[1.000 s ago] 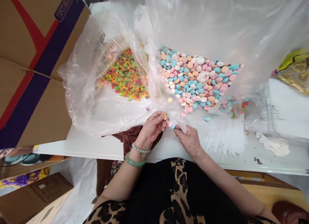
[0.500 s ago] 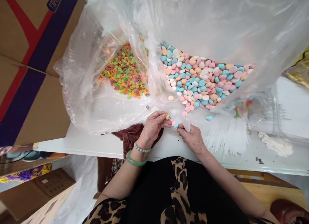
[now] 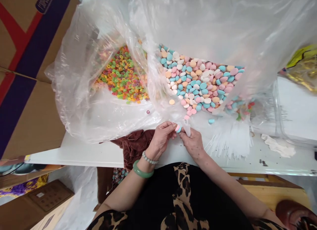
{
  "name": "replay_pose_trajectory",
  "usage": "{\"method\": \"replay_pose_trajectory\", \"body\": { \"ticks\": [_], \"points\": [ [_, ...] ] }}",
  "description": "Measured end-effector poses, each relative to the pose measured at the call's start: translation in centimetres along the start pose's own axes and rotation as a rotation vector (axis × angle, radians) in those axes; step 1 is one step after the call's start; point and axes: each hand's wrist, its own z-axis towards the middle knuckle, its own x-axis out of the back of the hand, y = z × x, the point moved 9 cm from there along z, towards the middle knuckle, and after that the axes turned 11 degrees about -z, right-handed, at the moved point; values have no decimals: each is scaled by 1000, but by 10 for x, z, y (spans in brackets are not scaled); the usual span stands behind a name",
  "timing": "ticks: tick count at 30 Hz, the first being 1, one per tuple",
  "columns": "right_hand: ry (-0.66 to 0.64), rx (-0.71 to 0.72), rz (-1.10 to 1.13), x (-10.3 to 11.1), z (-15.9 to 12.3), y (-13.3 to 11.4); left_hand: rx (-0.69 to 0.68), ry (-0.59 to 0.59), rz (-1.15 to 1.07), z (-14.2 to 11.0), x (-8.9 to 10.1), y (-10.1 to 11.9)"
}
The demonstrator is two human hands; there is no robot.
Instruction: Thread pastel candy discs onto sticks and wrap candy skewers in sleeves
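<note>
Fingers pinched, my left hand (image 3: 163, 136) is closed at the pink half of a pair of smooth oval pieces (image 3: 178, 128), one pink and one blue, side by side. The blue half meets the fingertips of my right hand (image 3: 193, 142), which is closed on a translucent white strip (image 3: 187, 128) standing up from its grip. Just beyond, pastel oval pieces (image 3: 198, 88) fill an open clear plastic bag (image 3: 218, 28). A second clear bag (image 3: 81, 108), to the left, holds many small coloured rings (image 3: 127, 76).
A large cardboard box (image 3: 37, 117) borders the left side. Brown cloth (image 3: 133, 146) hangs over the front edge of the white table (image 3: 94, 155). Thin white strips (image 3: 230, 141) lie in a bundle right of my hands, with a crumpled white cloth (image 3: 278, 146) beyond.
My hands have come closer together around the pink and blue pieces. A small yellow ring at my left fingertips is now hidden. The whole view has shifted slightly.
</note>
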Motion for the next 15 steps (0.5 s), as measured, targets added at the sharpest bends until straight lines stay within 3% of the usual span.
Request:
{"method": "replay_pose_trajectory", "body": {
  "ticks": [5, 9, 13, 15],
  "points": [
    [-82, -67, 79, 1, -1, 12, -56, 83, 103, 0, -5, 5],
    [5, -109, 100, 9, -6, 25, -3, 49, 140, 4, -14, -10],
    [50, -217, 260, 19, -9, 38, 52, -30, 256, 4, -32, -27],
    [59, -245, 327, 32, -9, 42, 24, -76, 341, 6, -42, -23]
  ]
}}
